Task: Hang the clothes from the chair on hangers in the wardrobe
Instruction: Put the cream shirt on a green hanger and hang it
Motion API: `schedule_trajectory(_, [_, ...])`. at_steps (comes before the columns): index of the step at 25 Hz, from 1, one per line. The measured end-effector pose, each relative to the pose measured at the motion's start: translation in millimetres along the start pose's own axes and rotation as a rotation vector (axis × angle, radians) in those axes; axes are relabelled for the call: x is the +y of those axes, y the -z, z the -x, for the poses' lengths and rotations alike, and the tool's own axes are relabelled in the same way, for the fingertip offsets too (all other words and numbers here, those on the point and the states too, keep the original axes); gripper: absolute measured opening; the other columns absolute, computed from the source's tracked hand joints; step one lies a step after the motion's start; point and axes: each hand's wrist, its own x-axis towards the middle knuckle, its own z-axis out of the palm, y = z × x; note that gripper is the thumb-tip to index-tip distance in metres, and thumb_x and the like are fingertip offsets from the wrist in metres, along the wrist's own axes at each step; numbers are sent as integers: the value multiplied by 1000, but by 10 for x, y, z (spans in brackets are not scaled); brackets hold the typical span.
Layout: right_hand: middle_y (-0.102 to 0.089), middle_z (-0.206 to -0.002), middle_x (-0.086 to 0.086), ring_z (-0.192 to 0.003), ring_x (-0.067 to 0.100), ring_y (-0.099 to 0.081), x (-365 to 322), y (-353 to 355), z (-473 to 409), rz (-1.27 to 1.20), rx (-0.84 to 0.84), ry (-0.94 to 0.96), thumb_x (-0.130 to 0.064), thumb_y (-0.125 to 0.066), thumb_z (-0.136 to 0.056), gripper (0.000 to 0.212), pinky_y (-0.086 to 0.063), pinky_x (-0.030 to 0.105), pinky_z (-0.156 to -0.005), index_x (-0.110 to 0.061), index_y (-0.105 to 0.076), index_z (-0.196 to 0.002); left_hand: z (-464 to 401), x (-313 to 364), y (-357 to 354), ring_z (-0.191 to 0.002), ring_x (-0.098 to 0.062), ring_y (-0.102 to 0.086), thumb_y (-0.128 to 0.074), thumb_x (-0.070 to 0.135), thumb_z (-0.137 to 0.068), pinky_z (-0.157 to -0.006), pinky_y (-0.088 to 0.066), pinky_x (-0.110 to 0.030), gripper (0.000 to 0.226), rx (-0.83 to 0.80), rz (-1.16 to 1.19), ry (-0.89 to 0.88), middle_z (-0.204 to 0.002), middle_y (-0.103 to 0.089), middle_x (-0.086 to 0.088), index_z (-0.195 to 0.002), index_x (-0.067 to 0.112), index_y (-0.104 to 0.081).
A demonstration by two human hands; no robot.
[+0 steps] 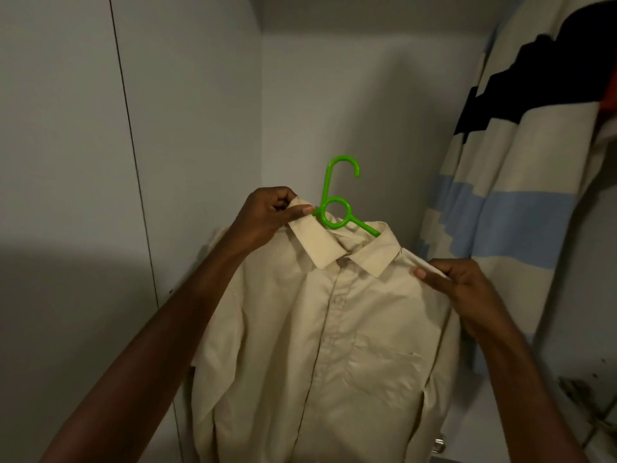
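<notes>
A cream button-up shirt (334,345) hangs on a green plastic hanger (337,202) in front of me, inside the wardrobe. The hanger's hook points up and touches no rail in view. My left hand (267,215) pinches the left collar tip and the hanger's arm beside its ring. My right hand (457,282) pinches the shirt's fabric at the right shoulder. The shirt's front faces me, with a chest pocket on the right side.
A cream, black and light-blue striped garment (510,182) hangs at the right, with something orange (609,91) behind it. The wardrobe's pale back wall (367,111) and left side panel (183,128) enclose the space. A small metal fitting (439,444) shows at the bottom right.
</notes>
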Motion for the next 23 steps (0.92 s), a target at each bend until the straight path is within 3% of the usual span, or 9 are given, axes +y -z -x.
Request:
schedule_trajectory(2, [-57,-65,3,-61,14,-53,-171,45,-66,-47,90,47,-28,-75,-86,28,-39,23,-57,-7,-66,-69,-100,37,37,-79,-6,-65,-90,30,-73,-76,-51,-26,33,-123,-74,-41,-88,-75,0,-97,13,-74])
schedule_trajectory(4, [-59,-67,4,-63,18,-55,-316,161,-142,-20,127,54,-28,-74,-89,31,-39,26,-61,-3,-66,-73,-164,-76,188,-89,1,-67,-98,44,-56,-79,-52,-21,59,-218,-328,-41,-98,-75,12,-106,26,-73])
schedule_trajectory(6, [-66,-72,6,-68,21,-61,-459,341,-178,53,131,37,-28,-73,-92,29,-44,30,-68,-3,-71,-79,-200,-261,429,-87,-1,-69,-99,50,-48,-76,-54,-21,62,-254,-484,62,-94,-75,12,-101,27,-75])
schedule_trajectory(9, [-69,-70,1,-67,15,-63,-695,562,-180,116,108,42,-28,-72,-92,23,-46,27,-68,-16,-75,-73,-250,-465,689,-77,-18,-69,-98,33,-54,-65,-56,-26,44,-313,-239,186,-86,-76,-13,-90,15,-81])
schedule_trajectory(11, [-70,-71,2,-67,14,-64,-836,598,-189,159,75,56,-27,-70,-94,24,-48,25,-66,-20,-76,-72,-312,-472,717,-76,-22,-69,-94,19,-64,-65,-58,-29,33,-362,-170,181,-87,-75,-19,-92,9,-81])
schedule_trajectory(15, [-76,-85,17,-76,28,-70,-1092,640,-256,170,46,60,-20,-71,-91,18,-54,29,-70,-5,-79,-89,-582,-456,636,-80,-25,-70,-86,-1,-73,-73,-60,-31,25,-388,-124,101,-90,-76,-21,-97,5,-80])
schedule_trajectory(18, [-78,-93,14,-85,30,-74,-1311,773,-296,259,-19,12,-14,-78,-85,18,-59,33,-76,-3,-78,-98,-773,-389,653,-81,-22,-72,-83,-4,-76,-74,-61,-27,27,-358,-32,79,-94,-76,-21,-97,13,-82])
schedule_trajectory(20, [-78,-91,7,-85,24,-75,-1413,822,-325,427,-47,-1,-15,-86,-74,25,-59,33,-76,-7,-79,-96,-865,-330,650,-79,-19,-73,-80,-8,-78,-73,-61,-26,31,-363,14,59,-97,-77,-19,-96,17,-81])
schedule_trajectory(23, [-76,-79,3,-76,20,-73,-1463,757,-394,631,71,-17,-15,-94,-64,26,-57,30,-68,-10,-78,-83,-952,-278,611,-87,-23,-74,-85,1,-75,-74,-61,-27,34,-410,92,38,-104,-78,-13,-100,24,-82])
